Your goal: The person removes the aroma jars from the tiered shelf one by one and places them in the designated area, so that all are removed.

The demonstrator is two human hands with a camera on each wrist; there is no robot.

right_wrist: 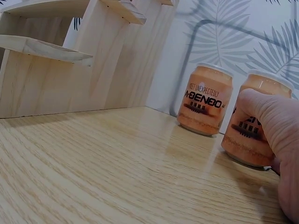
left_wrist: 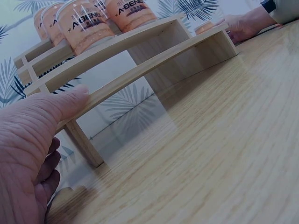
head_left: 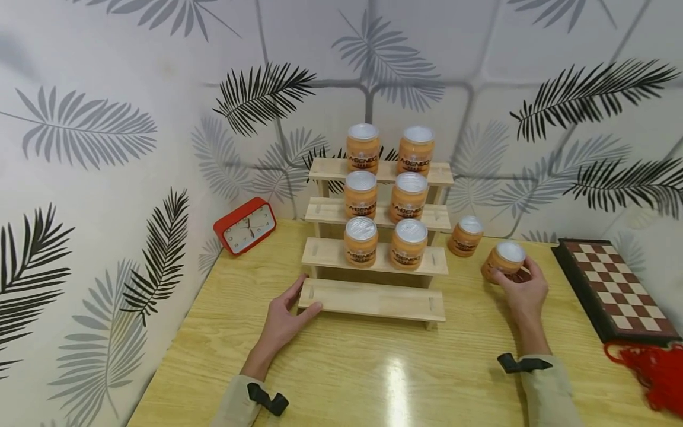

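A light wooden step shelf (head_left: 373, 299) stands against the wall, with orange cans in pairs on its upper three steps; the lowest step is bare. My left hand (head_left: 285, 320) grips the left end of that lowest step, thumb on top, as the left wrist view also shows. To the right of the shelf, my right hand (head_left: 525, 290) holds an orange can (head_left: 504, 261) with a silver lid, thumb on its near side. In the right wrist view this can (right_wrist: 252, 126) is upright, close over the table. Another orange can (head_left: 466, 236) stands beside it, nearer the shelf.
A red clock (head_left: 245, 226) sits on the table (head_left: 331, 367) to the left of the shelf. On the right lies a checkered game board (head_left: 616, 287) with a dark edge, and red netting (head_left: 656, 373) is in front of it. The patterned wall rises behind.
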